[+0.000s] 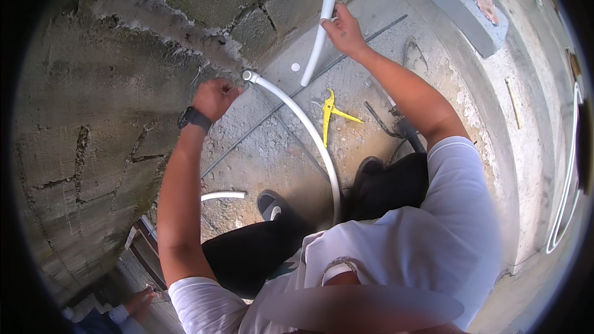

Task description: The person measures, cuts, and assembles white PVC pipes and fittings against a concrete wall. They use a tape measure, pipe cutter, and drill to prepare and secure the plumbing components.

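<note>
White pipe (317,49) in R hand (345,34)

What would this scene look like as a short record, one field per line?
Left grip: beside the white fitting on the curved white pipe; whether it holds anything is unclear
Right grip: closed on the upper white pipe
Tool: yellow cutter, lying on the rough ground
Left side: short white pipe on the ground
Right side: gray block

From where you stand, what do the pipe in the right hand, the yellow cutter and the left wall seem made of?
Pipe: likely plastic; smooth, evenly white.
Cutter: bright yellow, painted metal or plastic; its grey blade looks metallic.
Left wall: probably concrete block; rough, grey, jointed.
</note>
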Demonstrator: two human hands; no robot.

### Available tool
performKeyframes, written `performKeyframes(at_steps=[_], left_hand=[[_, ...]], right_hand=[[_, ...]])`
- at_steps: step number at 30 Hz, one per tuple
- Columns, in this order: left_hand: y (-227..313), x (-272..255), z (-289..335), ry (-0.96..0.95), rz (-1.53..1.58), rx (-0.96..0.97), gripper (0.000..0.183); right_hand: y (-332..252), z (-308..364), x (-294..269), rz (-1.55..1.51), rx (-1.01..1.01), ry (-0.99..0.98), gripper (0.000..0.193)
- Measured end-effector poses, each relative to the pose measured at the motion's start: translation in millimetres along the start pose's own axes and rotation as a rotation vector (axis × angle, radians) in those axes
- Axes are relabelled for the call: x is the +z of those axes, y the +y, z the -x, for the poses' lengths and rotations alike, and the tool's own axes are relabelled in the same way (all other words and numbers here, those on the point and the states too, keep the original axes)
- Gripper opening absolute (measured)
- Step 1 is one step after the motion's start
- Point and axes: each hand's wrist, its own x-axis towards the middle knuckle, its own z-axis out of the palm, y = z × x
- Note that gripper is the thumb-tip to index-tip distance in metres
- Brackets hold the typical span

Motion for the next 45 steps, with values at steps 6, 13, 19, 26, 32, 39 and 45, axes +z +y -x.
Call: performKeyframes(at_steps=[6,13,19,26,32,39,45], left_hand=[[51.7,-77.0,-20.2,0.06,0.226,-0.089,0.042],[90.7,-98.2,-13.2,0.248,0.795,0.314,0.042],[68.9,-79.2,4.1,0.303,0.821,0.24,0.028],[3.1,-98.2,57.8,0.337,0.781,0.02,0.033],[-6.0,-71.6,89.6,0.394,0.749,-0.073,0.037],[-7.7,-108.4,127.7,0.361,0.649,-0.201,0.048],[-18.9,-100.8,103.2,0.576,0.766,0.007,0.032]], right_hand=[[-93.3,19.0,16.6,0.128,-0.129,-0.174,0.051],[-147.5,33.1,48.5,0.292,-0.565,-0.381,0.046],[-152.1,35.4,29.9,0.406,-0.511,-0.484,0.037],[-93.7,58.0,6.8,0.821,0.06,-0.827,0.045],[-2.4,83.9,107.9,0.767,0.098,-1.008,0.049],[9.6,69.8,171.4,1.067,0.015,-1.319,0.053],[17.9,64.7,227.4,1.116,0.206,-0.959,0.027]])
